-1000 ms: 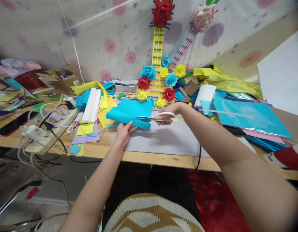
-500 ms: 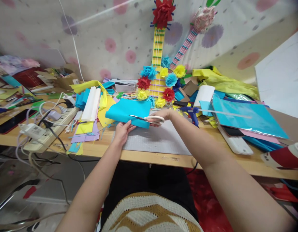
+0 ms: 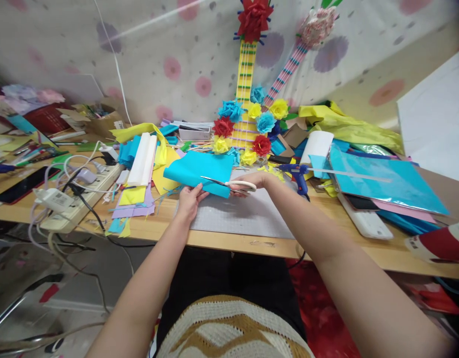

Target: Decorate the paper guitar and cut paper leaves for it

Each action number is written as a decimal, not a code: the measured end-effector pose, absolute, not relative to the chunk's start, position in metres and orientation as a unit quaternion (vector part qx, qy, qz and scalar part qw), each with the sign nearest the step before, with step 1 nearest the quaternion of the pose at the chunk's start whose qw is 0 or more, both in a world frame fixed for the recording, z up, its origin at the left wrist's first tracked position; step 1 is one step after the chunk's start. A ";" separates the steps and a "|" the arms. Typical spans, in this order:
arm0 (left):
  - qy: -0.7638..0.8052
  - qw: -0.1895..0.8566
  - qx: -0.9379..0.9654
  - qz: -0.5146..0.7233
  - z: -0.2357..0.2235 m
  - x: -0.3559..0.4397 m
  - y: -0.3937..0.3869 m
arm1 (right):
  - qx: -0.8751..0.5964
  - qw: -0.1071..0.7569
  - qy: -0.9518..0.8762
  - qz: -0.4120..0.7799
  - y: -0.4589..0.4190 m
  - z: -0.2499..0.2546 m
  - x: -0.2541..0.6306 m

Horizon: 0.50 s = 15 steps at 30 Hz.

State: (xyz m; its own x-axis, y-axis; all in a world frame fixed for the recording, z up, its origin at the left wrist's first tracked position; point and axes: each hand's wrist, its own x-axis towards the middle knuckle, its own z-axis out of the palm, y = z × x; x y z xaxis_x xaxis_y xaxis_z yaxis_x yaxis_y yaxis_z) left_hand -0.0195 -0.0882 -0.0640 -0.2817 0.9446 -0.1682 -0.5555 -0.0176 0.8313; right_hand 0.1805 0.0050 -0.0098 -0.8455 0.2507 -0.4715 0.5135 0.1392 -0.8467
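My left hand [image 3: 191,200] pinches the lower edge of a blue paper sheet [image 3: 203,166], thumb on top and fingers underneath. My right hand [image 3: 248,184] is closed around the white handles of a pair of scissors [image 3: 243,186]. Their metal blades point left and lie across the lower part of the sheet. The paper is held above a grey cutting mat [image 3: 240,219], its left edge curling. Behind it stands a yellow paper guitar [image 3: 246,74] decorated with red, blue and yellow paper flowers.
To the left are a power strip [image 3: 82,199] with tangled cables and a phone [image 3: 26,185]. A blue glue gun [image 3: 297,174] lies right of the mat, near a packet of blue paper [image 3: 386,181]. A red and white cup [image 3: 440,242] is at the right edge.
The scissor blades look closer together than before, still at the lower part of the blue sheet. Both hands keep their hold, and the whole view has shifted slightly.
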 end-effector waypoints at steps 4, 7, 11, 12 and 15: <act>0.430 0.554 0.221 0.678 -0.065 -0.020 -0.088 | 0.267 0.100 0.759 -0.585 0.004 -0.010 0.179; 0.430 0.558 0.213 0.677 -0.063 -0.019 -0.088 | 0.282 0.091 0.768 -0.569 0.003 -0.009 0.177; 0.427 0.562 0.206 0.677 -0.062 -0.019 -0.088 | 0.296 0.080 0.765 -0.567 0.003 -0.010 0.176; 0.428 0.562 0.204 0.678 -0.062 -0.020 -0.088 | 0.297 0.077 0.763 -0.569 0.003 -0.010 0.175; 0.426 0.565 0.194 0.679 -0.062 -0.020 -0.088 | 0.299 0.070 0.757 -0.577 0.003 -0.011 0.175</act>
